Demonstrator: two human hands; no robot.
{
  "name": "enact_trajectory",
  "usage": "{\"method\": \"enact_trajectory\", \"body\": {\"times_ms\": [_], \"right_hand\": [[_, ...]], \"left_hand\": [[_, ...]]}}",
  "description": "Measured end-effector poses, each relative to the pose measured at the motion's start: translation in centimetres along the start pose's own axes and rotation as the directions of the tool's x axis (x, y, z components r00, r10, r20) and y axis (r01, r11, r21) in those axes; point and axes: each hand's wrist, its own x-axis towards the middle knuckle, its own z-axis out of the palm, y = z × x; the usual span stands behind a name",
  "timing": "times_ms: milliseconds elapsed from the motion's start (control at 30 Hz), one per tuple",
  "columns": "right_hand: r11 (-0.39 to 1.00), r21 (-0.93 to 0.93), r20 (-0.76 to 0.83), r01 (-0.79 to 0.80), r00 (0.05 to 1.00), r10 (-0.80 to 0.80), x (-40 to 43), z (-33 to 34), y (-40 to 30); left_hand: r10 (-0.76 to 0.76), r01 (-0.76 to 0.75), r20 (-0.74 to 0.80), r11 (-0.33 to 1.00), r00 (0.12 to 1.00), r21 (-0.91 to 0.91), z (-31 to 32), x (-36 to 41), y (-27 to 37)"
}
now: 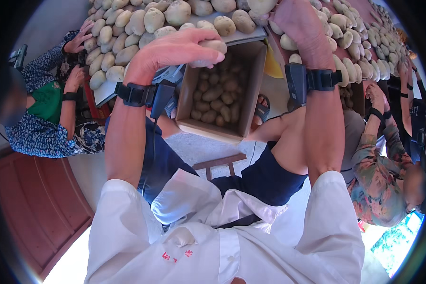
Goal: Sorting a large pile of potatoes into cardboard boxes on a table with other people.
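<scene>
My left hand (pixel 181 48) is closed around a potato (pixel 213 49), held above the near edge of the potato pile and the back of an open cardboard box (pixel 257 74). Smaller potatoes (pixel 218 96) lie inside the box, between my lower legs. My right hand (pixel 291 17) reaches to the top edge of the view, beside a large pale potato (pixel 262 5); whether its fingers grip that potato cannot be told. Many potatoes (pixel 154 20) cover the surface before me. Both my wrists wear black straps with dark devices.
Co-workers sit at the left, in a blue patterned top (pixel 39 135), and at the right, in a floral shirt (pixel 372 177). A yellow item (pixel 272 64) is beside the box. Below it stands a dark frame (pixel 220 161) on the floor. More potatoes (pixel 355 39) spread to the right.
</scene>
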Motion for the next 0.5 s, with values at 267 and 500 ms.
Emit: {"method": "enact_trajectory", "body": {"times_ms": [267, 500], "right_hand": [[0.139, 0.918, 0.361, -0.371, 0.928, 0.091, -0.7, 0.1, -0.1], [0.378, 0.802, 0.466, -0.462, 0.88, 0.088, -3.9, 2.2, 0.3]], "left_hand": [[-0.078, 0.075, 0.05, 0.995, 0.996, 0.071, -0.5, 0.3, -1.3], [0.044, -0.074, -0.275, 0.993, 0.961, -0.097, -2.1, 1.0, -2.3]]}}
